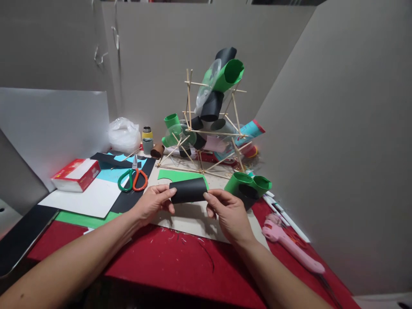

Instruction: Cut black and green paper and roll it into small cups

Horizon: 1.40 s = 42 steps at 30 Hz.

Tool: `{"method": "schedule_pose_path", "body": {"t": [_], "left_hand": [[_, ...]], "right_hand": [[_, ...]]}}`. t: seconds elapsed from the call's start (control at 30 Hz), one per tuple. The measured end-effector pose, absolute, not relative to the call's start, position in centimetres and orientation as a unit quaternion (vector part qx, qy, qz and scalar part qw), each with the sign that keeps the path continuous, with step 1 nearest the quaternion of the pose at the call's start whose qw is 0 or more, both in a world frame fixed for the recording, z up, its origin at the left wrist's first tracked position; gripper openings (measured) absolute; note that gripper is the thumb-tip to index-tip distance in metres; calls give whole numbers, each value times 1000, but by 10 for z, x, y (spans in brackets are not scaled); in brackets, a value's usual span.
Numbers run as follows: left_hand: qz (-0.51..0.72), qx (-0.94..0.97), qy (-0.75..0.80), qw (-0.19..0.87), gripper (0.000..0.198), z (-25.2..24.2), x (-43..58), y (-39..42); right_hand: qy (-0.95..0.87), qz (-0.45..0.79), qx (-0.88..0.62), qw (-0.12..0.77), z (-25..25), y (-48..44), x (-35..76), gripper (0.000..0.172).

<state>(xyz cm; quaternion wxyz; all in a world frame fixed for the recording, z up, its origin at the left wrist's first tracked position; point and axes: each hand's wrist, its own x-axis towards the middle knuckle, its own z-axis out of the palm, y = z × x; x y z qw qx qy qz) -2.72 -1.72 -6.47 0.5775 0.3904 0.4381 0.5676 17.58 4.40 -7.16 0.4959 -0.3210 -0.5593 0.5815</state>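
Observation:
Both hands hold a rolled black paper tube (189, 190) lying sideways above the red table. My left hand (152, 204) pinches its left end with thumb and fingers. The tube's right end is gripped by my right hand (228, 213). Behind it stands a frame of wooden sticks (206, 128) carrying several green and black paper tubes and clear plastic discs. Two green paper cups (247, 184) sit just right of the tube. A green paper piece (177, 175) lies on the cardboard base behind the tube.
Green-and-orange scissors (132, 179) lie on black, blue and white sheets at left. A red-and-white box (76, 174) sits farther left. A pink glue gun (291, 242) and white pens lie at right. A plastic bag (124, 134) and small jars stand at the back. Grey partition walls surround the table.

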Motion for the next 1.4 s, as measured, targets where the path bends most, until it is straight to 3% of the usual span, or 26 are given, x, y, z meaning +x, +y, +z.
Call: {"method": "schedule_pose_path", "body": {"t": [0.23,0.43,0.73,0.83,0.97,1.07,1.23,1.4], "left_hand": [[565,390,446,574,36,-66,-28,-17],[484,453,461,591,37,-66,-27,-21],[477,444,508,563,36,-63,-27,-19],[526,432,520,516,35,-62,-31,-16],[623,394,526,424,33,-60,-41,-11],[642,412,499,412,23,-55,-40,-15],[547,570,413,452,39,-46,-29,-30],[450,692,403,396,51,-44,-27,-36]], "right_hand": [[-548,598,-325,486,-68,41,175,35],[-556,607,-322,468,-57,41,177,34],[-590,591,-316,451,-53,38,180,36],[-600,588,-307,447,-49,38,185,36],[-661,598,-267,366,-42,38,194,36],[-696,621,-230,278,-40,35,197,35],[-726,629,-196,198,-40,31,193,29],[-742,608,-161,233,-42,31,190,16]]}}
